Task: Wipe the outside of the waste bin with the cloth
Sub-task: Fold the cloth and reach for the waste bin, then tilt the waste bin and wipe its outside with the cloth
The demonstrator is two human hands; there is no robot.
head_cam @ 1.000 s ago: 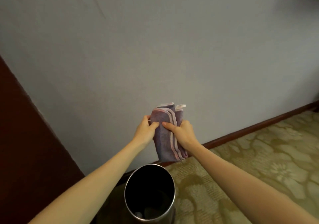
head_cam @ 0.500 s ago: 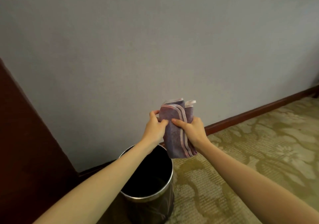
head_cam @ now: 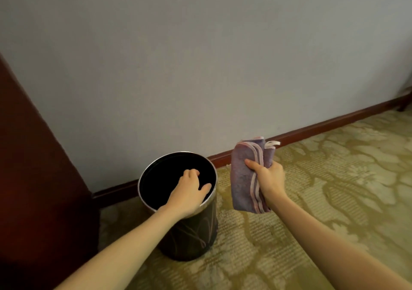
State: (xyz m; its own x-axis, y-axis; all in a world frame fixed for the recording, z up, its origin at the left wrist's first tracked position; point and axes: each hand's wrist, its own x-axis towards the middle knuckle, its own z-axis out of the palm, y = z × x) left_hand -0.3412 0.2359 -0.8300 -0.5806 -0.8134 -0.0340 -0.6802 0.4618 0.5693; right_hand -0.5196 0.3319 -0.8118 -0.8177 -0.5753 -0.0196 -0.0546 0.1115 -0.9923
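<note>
Bin (head_cam: 189, 238) upright on carpet (head_cam: 312, 200), near wall (head_cam: 200, 66). Left hand (head_cam: 187, 191) over near rim, fingers loosely bent into opening, can't tell if gripping. Right hand (head_cam: 270, 182) clenched round folded cloth (head_cam: 242, 178), up beside bin, not touching.

I'd call this a hotel-style room: floral patterned carpet (head_cam: 323, 200), dark wooden skirting (head_cam: 312, 130), plain grey wall (head_cam: 200, 66), small waste bin (head_cam: 191, 234).

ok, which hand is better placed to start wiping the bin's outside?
Right. The right hand grips the folded purple cloth just beside the waste bin; the left hand holds no cloth and lies across the bin's rim.
</note>
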